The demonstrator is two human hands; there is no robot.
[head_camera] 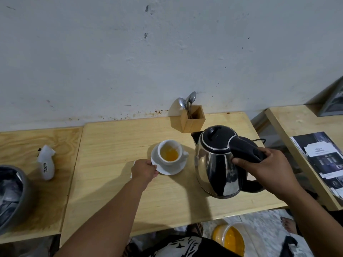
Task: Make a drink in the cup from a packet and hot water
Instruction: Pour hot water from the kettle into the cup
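A white cup (176,145) stands on a white saucer (173,170) near the middle of the wooden table (115,182); a little orange-yellow liquid lies in its bottom. My left hand (143,170) pinches the saucer's left rim. Something white shows just under that hand; I cannot tell what it is. To the right stands a steel kettle (213,164) with a black lid, upright, spout pointing left toward the cup. My right hand (267,169) is closed around the kettle's black handle.
A wooden holder (193,120) with spoons (187,102) stands by the wall behind the cup. A white handle-shaped device (46,164) and a grey bowl (24,193) sit on the left table. Printed booklets (323,160) lie on the right table. A bucket of orange liquid (233,240) is on the floor.
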